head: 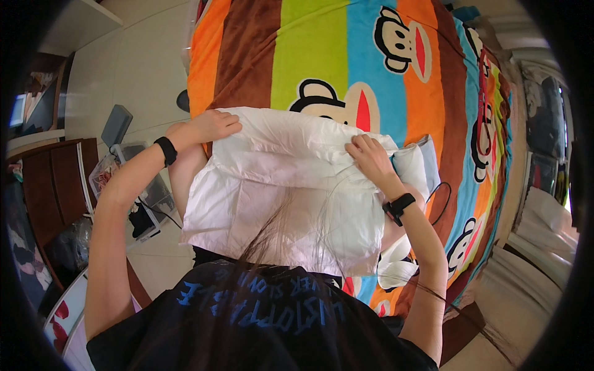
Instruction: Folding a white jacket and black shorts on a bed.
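A white, creased cloth [297, 204], thin and perhaps a garment, lies spread across my lap. Its far edge is folded over into a band running from side to side. At the far left corner, my left hand [218, 126] grips the edge with the fingers on top. Toward the right end of the band, my right hand [371, 155] holds the fold with curled fingers. The undersides of both hands are hidden. My legs are mostly covered by the cloth. Loose hair strands hang over its near part.
A bed with a striped, monkey-patterned blanket [311, 41] extends ahead and right. Beside my right knee lie a light grey-blue folded item [430, 160] and a black cord [449, 195]. Another white cloth [397, 269] is near my right hip. Clear plastic bins [139, 153] stand on the tiled floor left.
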The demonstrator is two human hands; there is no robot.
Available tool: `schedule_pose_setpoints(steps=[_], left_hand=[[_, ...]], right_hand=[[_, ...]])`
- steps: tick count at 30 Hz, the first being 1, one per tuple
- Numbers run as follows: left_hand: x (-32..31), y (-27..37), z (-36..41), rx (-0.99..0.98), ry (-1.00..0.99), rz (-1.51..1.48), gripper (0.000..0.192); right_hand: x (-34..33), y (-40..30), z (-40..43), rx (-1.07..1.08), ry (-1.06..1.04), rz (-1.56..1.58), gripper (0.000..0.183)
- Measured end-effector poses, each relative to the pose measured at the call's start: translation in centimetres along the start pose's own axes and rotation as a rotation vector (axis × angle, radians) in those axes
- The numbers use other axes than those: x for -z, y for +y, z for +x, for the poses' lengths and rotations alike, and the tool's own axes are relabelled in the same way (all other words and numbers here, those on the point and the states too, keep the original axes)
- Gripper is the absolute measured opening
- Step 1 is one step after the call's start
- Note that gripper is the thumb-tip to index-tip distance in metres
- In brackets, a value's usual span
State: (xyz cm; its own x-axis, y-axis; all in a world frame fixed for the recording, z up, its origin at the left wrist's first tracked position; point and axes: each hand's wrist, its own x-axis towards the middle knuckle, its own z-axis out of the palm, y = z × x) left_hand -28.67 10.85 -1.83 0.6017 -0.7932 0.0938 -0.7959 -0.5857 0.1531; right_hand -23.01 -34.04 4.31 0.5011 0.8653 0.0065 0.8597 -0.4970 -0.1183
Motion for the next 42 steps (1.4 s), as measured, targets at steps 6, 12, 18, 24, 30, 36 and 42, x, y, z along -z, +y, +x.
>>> schedule_pose_setpoints(steps=[6,12,18,24,30,36,42], left_hand=[[-1.0,0.8,-1.9,0.162,-0.123,-0.101,0.018],[3.5,2.1,-1.4,0.306,-0.222,-0.214,0.018],[8.4,6.1,8.6,0.396,0.291,-0.154,0.03],[-3.9,11.8,11.5,0.628,0.062,-0.093,0.051],[-3.4,11.8,10.7,0.617,0.195,-0.137,0.062],[-6.0,8.2,2.6,1.0,0.222,-0.222,0.063],[-6.8,7.6,-0.8,1.192,0.171,-0.349,0.061]], right_hand=[[-1.3,0.9,-2.2,-0.16,-0.181,0.042,0.018],[4.0,0.4,-0.7,-0.391,-0.442,0.334,0.009],[8.7,-2.1,7.3,-0.208,0.229,0.197,0.016],[-6.3,-7.8,9.9,-0.262,0.095,0.042,0.054],[-6.7,-6.2,4.7,-0.361,0.139,0.112,0.062],[-6.3,-4.8,1.2,-0.636,0.099,-0.041,0.064],[-6.1,-4.7,-0.3,-0.829,0.067,-0.083,0.064]])
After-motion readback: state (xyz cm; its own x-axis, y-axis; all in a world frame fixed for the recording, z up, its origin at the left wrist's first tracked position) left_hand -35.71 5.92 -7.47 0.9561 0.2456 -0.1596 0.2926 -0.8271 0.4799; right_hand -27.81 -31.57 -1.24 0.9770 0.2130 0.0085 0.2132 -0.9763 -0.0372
